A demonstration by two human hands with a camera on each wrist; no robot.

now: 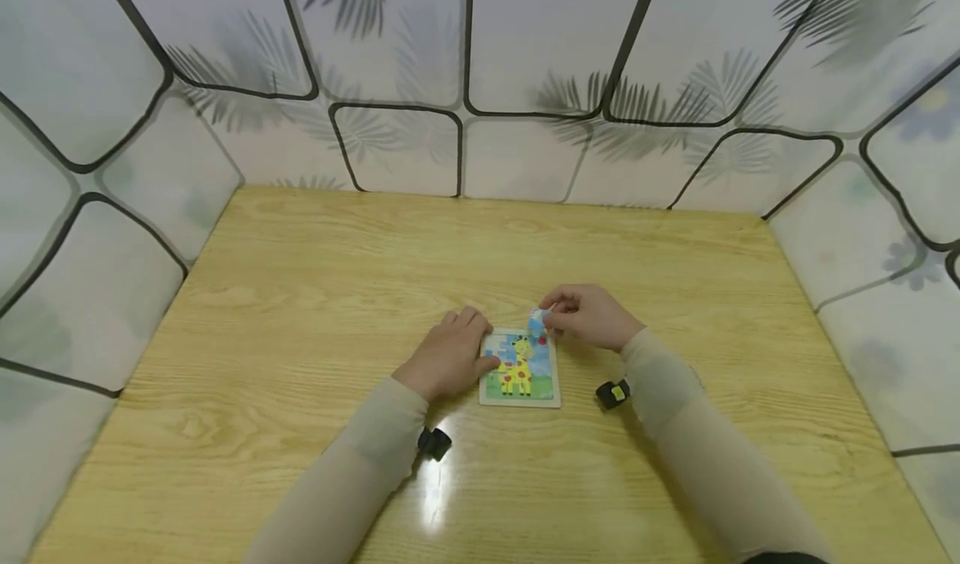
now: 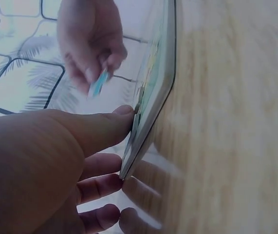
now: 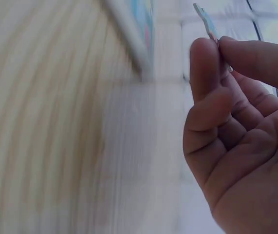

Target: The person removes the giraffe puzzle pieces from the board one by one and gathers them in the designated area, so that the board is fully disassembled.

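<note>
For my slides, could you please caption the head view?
Left hand holds a rectangular pale-framed giraffe puzzle; right hand pinches a flat blue piece.

A small, enclosed tabletop booth set up for filming; whether it sits inside a home, an office or a lab cannot be told. A broad, pale yellow wood-grain worktop (image 1: pixel 300 297) is bordered along its back, left and right by a white wall covering (image 1: pixel 525 156) printed with thick black rounded outlines, feathery grey palm leaves and, on the right, faint blue-grey flowers. A small black box-shaped camera (image 1: pixel 612 394) worn at each wrist points to a recording spot, and a bright white reflection (image 1: pixel 432 497) near the front shows the surface is glossy and lit.
</note>
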